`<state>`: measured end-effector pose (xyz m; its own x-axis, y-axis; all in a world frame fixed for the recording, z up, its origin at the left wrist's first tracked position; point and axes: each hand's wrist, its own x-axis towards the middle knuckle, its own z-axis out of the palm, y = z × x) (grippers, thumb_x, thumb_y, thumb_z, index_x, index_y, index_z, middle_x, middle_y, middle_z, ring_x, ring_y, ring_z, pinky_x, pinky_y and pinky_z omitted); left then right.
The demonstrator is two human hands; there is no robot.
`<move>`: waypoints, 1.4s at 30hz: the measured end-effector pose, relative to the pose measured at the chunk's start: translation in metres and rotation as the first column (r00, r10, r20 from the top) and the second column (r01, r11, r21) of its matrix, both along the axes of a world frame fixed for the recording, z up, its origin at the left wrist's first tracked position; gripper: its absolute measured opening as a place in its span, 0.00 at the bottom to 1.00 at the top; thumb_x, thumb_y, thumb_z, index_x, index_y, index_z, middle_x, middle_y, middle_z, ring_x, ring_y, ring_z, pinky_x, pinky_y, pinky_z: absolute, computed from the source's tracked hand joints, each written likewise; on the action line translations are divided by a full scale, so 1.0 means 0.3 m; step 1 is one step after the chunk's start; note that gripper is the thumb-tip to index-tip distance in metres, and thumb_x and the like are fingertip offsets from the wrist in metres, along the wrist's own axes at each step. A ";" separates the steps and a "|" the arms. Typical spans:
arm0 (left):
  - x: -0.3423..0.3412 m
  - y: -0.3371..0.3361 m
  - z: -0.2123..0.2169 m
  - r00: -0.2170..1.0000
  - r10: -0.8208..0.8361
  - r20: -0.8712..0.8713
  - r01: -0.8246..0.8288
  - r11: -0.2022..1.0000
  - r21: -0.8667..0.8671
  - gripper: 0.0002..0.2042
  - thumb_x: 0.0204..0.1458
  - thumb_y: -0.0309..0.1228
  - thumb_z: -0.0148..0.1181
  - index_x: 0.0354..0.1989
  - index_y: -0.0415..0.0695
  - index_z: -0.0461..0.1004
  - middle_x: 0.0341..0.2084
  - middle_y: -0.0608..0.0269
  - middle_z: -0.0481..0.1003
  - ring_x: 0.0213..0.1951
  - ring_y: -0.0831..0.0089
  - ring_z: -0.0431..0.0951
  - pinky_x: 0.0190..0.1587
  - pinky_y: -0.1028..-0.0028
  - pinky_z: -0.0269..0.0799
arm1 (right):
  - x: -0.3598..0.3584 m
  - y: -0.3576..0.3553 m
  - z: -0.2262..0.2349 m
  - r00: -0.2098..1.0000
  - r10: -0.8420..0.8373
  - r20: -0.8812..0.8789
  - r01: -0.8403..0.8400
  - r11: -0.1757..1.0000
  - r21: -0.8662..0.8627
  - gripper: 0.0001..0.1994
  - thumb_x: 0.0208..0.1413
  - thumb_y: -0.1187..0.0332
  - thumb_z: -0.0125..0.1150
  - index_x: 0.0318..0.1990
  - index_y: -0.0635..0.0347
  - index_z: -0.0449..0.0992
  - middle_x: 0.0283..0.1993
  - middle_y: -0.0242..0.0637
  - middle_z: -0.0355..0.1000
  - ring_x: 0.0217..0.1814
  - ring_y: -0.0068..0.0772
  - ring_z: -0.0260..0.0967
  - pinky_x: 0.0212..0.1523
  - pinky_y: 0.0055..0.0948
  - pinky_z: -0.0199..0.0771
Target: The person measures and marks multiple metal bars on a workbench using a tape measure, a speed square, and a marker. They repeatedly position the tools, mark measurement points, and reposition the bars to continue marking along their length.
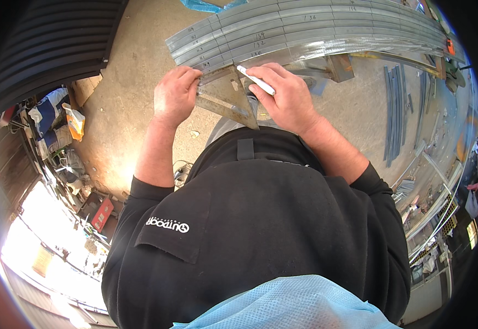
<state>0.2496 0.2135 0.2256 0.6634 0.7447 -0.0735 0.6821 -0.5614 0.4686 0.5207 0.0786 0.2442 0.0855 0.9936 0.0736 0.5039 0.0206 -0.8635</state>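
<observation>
My left hand point(176, 94) pinches the upper left corner of a worn metal set square point(225, 88). The square's straight edge lies along the near side of a row of long grey metal strips point(299, 34). Between the thumb and fingers of my right hand point(287, 98) is a white marker pen point(257, 81). Its tip is at the square's upper right corner, by the nearest strip; whether it touches the metal cannot be made out. Dark cross lines and handwritten marks run over the strips.
Loose metal bars point(394, 115) lie on the concrete floor point(135, 126) to the right. A steel bracket point(340, 68) stands out below the strips. Black ribbed panels point(52, 44) fill the far left, with bags point(52, 118) and a red box point(102, 214) nearer me.
</observation>
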 end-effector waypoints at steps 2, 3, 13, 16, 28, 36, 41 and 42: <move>-0.002 -0.003 0.000 1.000 0.002 -0.005 -0.002 1.000 0.000 0.06 0.65 0.28 0.65 0.46 0.49 0.86 0.44 0.64 0.85 0.50 0.56 0.86 0.52 0.58 0.83 | -0.004 0.001 -0.003 1.000 -0.007 0.020 0.007 1.000 0.008 0.15 0.66 0.68 0.73 0.58 0.53 0.83 0.52 0.40 0.84 0.49 0.54 0.83 0.47 0.46 0.84; -0.001 -0.004 0.000 1.000 0.005 -0.004 -0.005 1.000 0.001 0.06 0.65 0.28 0.65 0.46 0.49 0.86 0.44 0.64 0.85 0.50 0.57 0.86 0.52 0.58 0.83 | -0.005 0.002 -0.003 1.000 -0.007 0.029 0.006 1.000 0.014 0.15 0.66 0.68 0.73 0.58 0.53 0.83 0.51 0.39 0.83 0.49 0.54 0.83 0.47 0.46 0.84; 0.002 -0.008 -0.002 1.000 0.007 0.010 -0.007 1.000 0.011 0.06 0.65 0.28 0.65 0.46 0.49 0.86 0.44 0.64 0.85 0.50 0.56 0.85 0.52 0.58 0.83 | 0.004 0.002 0.015 0.994 0.040 0.100 -0.043 0.999 0.023 0.06 0.68 0.65 0.71 0.45 0.54 0.83 0.42 0.36 0.82 0.43 0.51 0.81 0.42 0.47 0.81; 0.001 -0.006 -0.001 1.000 0.006 0.002 -0.006 1.000 0.007 0.06 0.64 0.28 0.65 0.46 0.49 0.86 0.43 0.64 0.85 0.49 0.55 0.85 0.52 0.58 0.83 | 0.019 -0.006 0.024 0.997 0.021 0.069 -0.021 1.000 -0.001 0.07 0.69 0.64 0.70 0.40 0.55 0.82 0.41 0.37 0.81 0.42 0.51 0.80 0.41 0.47 0.79; 0.000 -0.009 -0.010 1.000 0.014 0.017 -0.015 1.000 0.010 0.06 0.63 0.26 0.66 0.46 0.46 0.85 0.43 0.61 0.85 0.49 0.53 0.85 0.52 0.57 0.82 | 0.047 0.013 -0.077 0.931 0.064 0.360 -0.018 0.991 -0.130 0.07 0.68 0.66 0.68 0.49 0.55 0.79 0.42 0.39 0.82 0.46 0.52 0.80 0.49 0.52 0.79; -0.012 -0.009 -0.025 1.000 0.012 -0.024 -0.013 1.000 -0.014 0.08 0.66 0.29 0.63 0.50 0.51 0.85 0.47 0.66 0.84 0.53 0.56 0.84 0.55 0.56 0.82 | 0.036 0.041 -0.116 0.888 0.038 0.458 0.050 0.983 -0.178 0.15 0.63 0.61 0.76 0.50 0.52 0.77 0.42 0.37 0.83 0.46 0.50 0.82 0.48 0.52 0.79; -0.013 -0.006 -0.027 0.999 0.014 -0.044 -0.015 1.000 -0.024 0.08 0.66 0.29 0.63 0.50 0.52 0.85 0.48 0.66 0.84 0.54 0.57 0.84 0.55 0.56 0.82 | 0.029 0.051 -0.127 0.874 0.028 0.485 0.075 0.978 -0.193 0.14 0.64 0.60 0.75 0.48 0.52 0.76 0.41 0.37 0.83 0.46 0.50 0.82 0.47 0.52 0.79; -0.012 -0.005 -0.026 0.999 0.015 -0.048 -0.017 0.999 -0.028 0.08 0.66 0.29 0.63 0.50 0.52 0.85 0.48 0.66 0.84 0.54 0.57 0.84 0.55 0.56 0.82 | 0.028 0.051 -0.126 0.872 0.033 0.489 0.073 0.978 -0.197 0.14 0.64 0.60 0.75 0.48 0.52 0.76 0.41 0.37 0.83 0.46 0.50 0.82 0.47 0.52 0.79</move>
